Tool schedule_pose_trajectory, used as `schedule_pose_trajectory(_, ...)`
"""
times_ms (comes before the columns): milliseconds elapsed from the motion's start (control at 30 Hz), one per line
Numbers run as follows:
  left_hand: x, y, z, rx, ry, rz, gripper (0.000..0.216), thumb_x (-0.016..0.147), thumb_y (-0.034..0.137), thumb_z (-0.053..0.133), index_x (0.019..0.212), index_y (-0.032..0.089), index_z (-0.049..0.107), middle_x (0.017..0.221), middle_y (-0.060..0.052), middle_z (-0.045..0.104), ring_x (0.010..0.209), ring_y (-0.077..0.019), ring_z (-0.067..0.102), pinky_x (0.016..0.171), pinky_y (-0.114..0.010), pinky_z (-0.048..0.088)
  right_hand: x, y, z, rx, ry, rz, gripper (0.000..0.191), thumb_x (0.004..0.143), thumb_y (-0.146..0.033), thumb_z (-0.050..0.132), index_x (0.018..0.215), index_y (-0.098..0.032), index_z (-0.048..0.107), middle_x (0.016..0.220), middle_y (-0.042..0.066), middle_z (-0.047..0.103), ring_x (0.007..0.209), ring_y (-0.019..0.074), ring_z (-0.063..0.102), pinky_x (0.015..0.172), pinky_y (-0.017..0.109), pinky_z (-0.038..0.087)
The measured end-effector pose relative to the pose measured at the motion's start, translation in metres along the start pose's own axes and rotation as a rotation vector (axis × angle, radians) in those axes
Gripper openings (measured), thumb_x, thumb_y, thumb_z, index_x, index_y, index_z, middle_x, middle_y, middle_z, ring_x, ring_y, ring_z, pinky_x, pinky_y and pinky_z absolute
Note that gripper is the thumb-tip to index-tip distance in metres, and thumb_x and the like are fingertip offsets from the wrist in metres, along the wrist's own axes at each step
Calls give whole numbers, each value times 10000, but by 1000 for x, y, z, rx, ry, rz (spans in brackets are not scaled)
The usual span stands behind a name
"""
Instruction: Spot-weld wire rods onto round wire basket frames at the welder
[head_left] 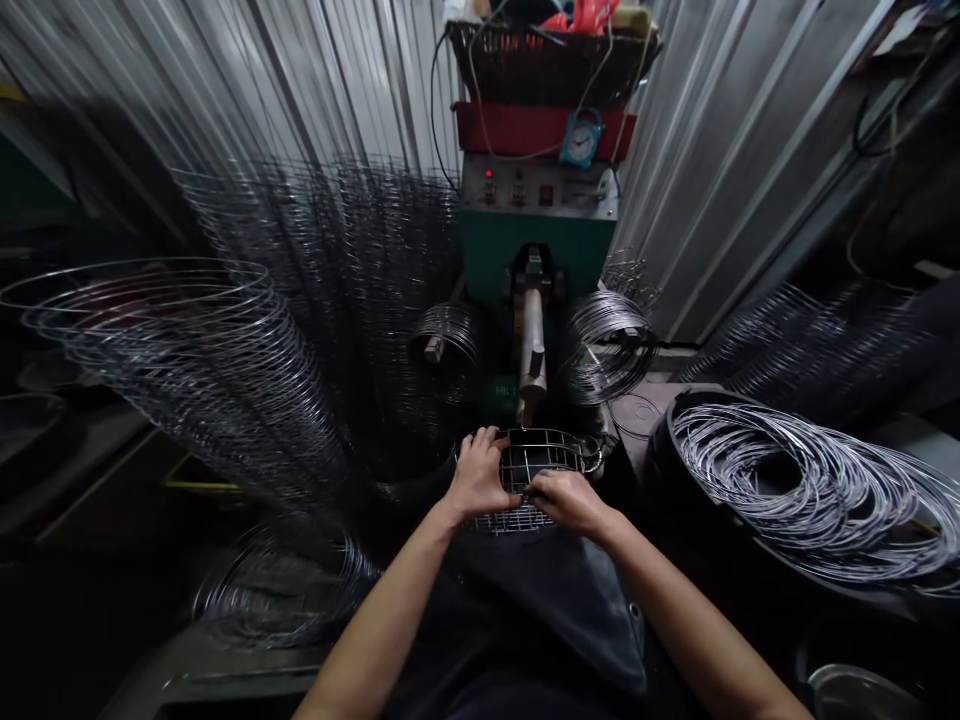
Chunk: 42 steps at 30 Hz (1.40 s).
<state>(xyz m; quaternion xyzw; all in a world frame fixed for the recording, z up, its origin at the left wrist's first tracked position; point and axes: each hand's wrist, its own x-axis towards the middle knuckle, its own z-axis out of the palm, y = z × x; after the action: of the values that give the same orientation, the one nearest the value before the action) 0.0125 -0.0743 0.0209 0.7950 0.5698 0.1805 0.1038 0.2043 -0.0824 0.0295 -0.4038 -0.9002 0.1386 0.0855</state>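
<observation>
A round wire basket [551, 466] rests at my lap, below the metal arm [532, 335] of a green machine. On its left side my left hand [480, 475] grips the rim, fingers over the far part and thumb stretched towards the near edge. My right hand [568, 498] is closed at the near rim, its fingertips close to the left thumb. Whether a loose wire is pinched there is too small and dark to tell. The basket's lower part shows as mesh beneath my hands.
Tall stacks of wire rings [187, 370] lean on the left. Wire coils [611, 345] hang beside the machine [487, 245], whose panel has a red light. A blue clock [581, 138] hangs above. At right, a black tub [671, 440] holds many wire rings [814, 490].
</observation>
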Motion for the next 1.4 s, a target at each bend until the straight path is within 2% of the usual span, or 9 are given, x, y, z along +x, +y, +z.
schedule_pose_trajectory(333,10,-5,-3,-15,-11,-25,875,495,400,742,1265,106,449,1417,-213,330,1338,-351,262,1098,-485,191,6,-1,1,-86,43,28,176,864,-210,545,996,-193,660,928,46,675,784,153,642,642,215,428)
schedule_pose_trajectory(600,30,-12,-5,-39,-10,-14,823,494,396,755,1226,137,482,1390,-189,371,1313,-338,307,1079,-471,244,22,3,-6,-111,36,73,187,869,-181,536,1012,-191,656,967,50,676,840,168,643,673,225,428)
schedule_pose_trajectory(900,31,-9,-7,-62,-45,-56,844,501,394,756,1246,125,466,1400,-187,354,1326,-334,286,1082,-459,240,17,0,0,-167,92,120,184,907,-223,503,1014,-221,653,989,34,686,830,156,635,708,237,403)
schedule_pose_trajectory(1167,54,-12,-9,46,15,-58,812,503,439,751,1205,117,500,1320,-183,427,1247,-318,369,1004,-422,323,39,18,6,-184,191,147,157,901,-192,524,989,-211,653,966,28,693,839,141,626,694,243,366)
schedule_pose_trajectory(1400,56,-12,-10,37,18,-32,755,493,439,752,1146,125,539,1216,-152,482,1165,-318,427,959,-410,359,40,20,11,-214,227,120,155,901,-190,527,985,-211,655,948,38,691,812,138,621,686,248,362)
